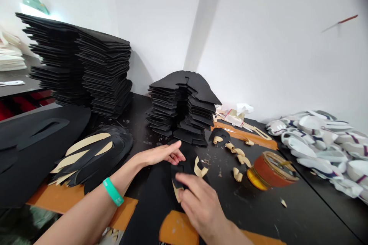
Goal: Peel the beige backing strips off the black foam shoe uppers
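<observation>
White walls, black table (267, 214) w/ orange patches (176, 227) near the front edge. Black foam cutout (185, 166) lay on the table btwn both hands, long axis running away from the person, far end pointing roughly at the centre stack. Tan backing strip (176, 192) stuck out from its near part, and a curled tan strip (200, 167) stood just right of it.

R hand (201, 201) was over the near part, fingers (184, 180) closed on the cutout's edge by the strip. L hand (159, 154) lay across the far part, open, fingers (178, 156) lightly curled, tips touching the foam, no clear grip. Green wristband (113, 191) on L wrist.

Straight ahead: stack of black foam cutouts (181, 111), uneven, directly beyond the hands. Further left: two taller stacks (86, 65) by the wall. Fan of black pieces w/ tan strips (92, 159) just left of L forearm. To the right: loose tan curls (237, 159), orange tape roll (271, 170), then heap of white shoe-upper pieces (322, 145) at the table's far right.
</observation>
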`<state>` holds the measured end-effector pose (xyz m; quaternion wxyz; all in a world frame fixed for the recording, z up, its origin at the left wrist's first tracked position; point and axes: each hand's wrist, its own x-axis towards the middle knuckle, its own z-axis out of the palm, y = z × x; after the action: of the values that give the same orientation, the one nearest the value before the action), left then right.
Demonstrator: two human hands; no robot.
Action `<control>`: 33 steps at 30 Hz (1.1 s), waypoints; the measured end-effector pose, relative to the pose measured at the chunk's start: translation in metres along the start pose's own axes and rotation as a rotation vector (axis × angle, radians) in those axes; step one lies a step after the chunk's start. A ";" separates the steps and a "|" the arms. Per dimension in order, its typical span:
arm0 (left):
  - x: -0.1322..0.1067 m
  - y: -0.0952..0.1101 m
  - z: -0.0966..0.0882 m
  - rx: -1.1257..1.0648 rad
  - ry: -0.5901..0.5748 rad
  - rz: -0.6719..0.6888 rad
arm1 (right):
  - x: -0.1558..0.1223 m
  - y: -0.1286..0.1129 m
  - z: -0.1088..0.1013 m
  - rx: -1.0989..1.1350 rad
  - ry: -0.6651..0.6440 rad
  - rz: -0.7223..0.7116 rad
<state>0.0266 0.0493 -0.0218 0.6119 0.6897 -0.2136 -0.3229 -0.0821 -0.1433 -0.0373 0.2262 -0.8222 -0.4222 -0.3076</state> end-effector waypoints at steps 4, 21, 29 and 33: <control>-0.001 0.000 0.001 0.297 -0.025 0.096 | -0.016 -0.010 0.004 -0.031 0.007 -0.104; -0.005 -0.003 0.005 0.491 -0.099 0.151 | -0.019 -0.011 0.009 -0.080 -0.052 -0.121; -0.006 0.000 0.008 0.576 -0.102 0.149 | -0.019 -0.011 0.009 -0.093 -0.031 -0.137; -0.007 0.002 0.011 0.635 -0.095 0.138 | -0.021 -0.018 0.011 -0.067 0.100 -0.147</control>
<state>0.0143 0.0459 -0.0189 0.3761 0.8140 -0.3782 -0.2298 -0.1035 -0.1383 -0.0580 0.1964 -0.7795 -0.4591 -0.3781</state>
